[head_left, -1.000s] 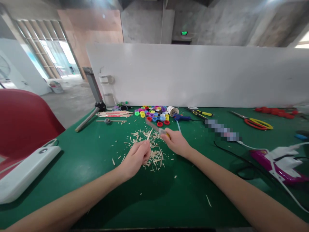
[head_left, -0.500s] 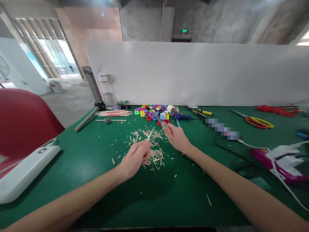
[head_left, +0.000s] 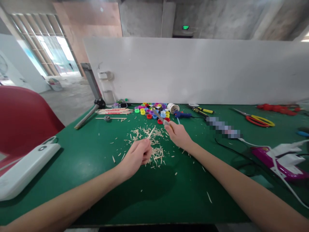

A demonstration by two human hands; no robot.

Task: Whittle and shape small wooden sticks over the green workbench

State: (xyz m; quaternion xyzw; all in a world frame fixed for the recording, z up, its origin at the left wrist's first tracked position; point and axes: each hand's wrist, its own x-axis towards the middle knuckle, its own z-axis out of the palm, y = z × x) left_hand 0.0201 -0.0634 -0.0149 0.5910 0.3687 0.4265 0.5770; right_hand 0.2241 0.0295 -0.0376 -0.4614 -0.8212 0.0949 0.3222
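My left hand [head_left: 139,154] is closed around a thin wooden stick [head_left: 151,132], whose pale end points up and away from me. To its right, my right hand [head_left: 178,133] grips a knife [head_left: 158,115] by the handle, the blade slanting up to the left. Blade and stick are apart. Beneath and between the hands, many wood shavings [head_left: 158,154] lie scattered over the green table [head_left: 96,180]. The part of the stick inside my fist is hidden.
Colourful bottle caps [head_left: 143,111] cluster behind the shavings, beside a tipped white cup [head_left: 173,108] and a blue glue gun [head_left: 182,114]. Sticks [head_left: 115,111] and a hammer [head_left: 87,117] lie left. Scissors [head_left: 256,118] and a purple power strip [head_left: 280,164] are right.
My right hand with the knife has shifted slightly right, and the blade shows more sharply. My left hand still holds the stick in nearly the same place. The view has tilted down a little.
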